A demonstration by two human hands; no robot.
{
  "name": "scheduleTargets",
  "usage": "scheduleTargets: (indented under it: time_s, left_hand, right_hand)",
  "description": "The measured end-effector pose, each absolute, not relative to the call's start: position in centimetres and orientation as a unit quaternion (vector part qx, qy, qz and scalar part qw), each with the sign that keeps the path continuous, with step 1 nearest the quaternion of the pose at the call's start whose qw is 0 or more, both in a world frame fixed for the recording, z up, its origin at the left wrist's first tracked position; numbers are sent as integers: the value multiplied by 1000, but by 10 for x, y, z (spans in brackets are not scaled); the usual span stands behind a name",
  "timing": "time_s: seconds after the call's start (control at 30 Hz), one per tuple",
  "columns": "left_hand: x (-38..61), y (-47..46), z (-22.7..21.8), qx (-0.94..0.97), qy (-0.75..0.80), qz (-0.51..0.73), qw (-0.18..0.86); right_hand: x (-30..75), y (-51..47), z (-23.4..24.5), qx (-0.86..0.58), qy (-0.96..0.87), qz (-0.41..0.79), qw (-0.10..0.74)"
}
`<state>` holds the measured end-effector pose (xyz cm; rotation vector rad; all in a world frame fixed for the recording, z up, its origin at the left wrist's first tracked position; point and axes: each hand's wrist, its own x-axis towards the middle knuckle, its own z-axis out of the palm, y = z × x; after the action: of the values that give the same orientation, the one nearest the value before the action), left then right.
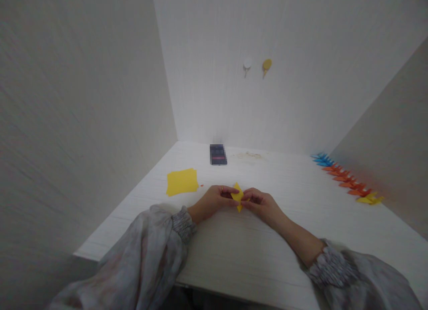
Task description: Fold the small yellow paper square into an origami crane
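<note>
Between my two hands, just above the table, is a small folded piece of yellow origami paper (pixel 237 196) with pointed ends at top and bottom. My left hand (pixel 220 198) pinches its left side between thumb and fingers. From the right, my right hand (pixel 261 201) pinches the other side, and its fingertips hide part of the folds. Left of my left hand lies yellow paper (pixel 182 181), flat on the white table (pixel 261 252).
Folded paper cranes stand in a row along the right wall: blue (pixel 323 159), orange (pixel 346 180) and yellow (pixel 370 198). A dark, blurred-out object (pixel 218 154) sits at the back. A white hook (pixel 247 64) and a yellow hook (pixel 266 65) hang on the back wall; panels stand left and right.
</note>
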<state>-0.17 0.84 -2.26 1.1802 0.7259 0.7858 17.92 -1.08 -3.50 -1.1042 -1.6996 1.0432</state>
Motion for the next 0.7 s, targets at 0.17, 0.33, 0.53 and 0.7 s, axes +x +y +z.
scheduleTargets:
  time_s: [0.17,0.33,0.53,0.7]
  left_hand:
    - [-3,9,-24,532,328,350,698]
    - [-4,7,-20,558,353,331,674]
    - [-3,5,-16,504,334,319,730]
    - [-3,4,-11,452,291,308,785]
  right_hand:
    - [179,-13,-30,-449,-731,326,397]
    - [183,-18,-15,-427,-822,218,307]
    - [190,-20,-9,-371,-890,119,235]
    - [190,-21,-12,-367,-893,103,241]
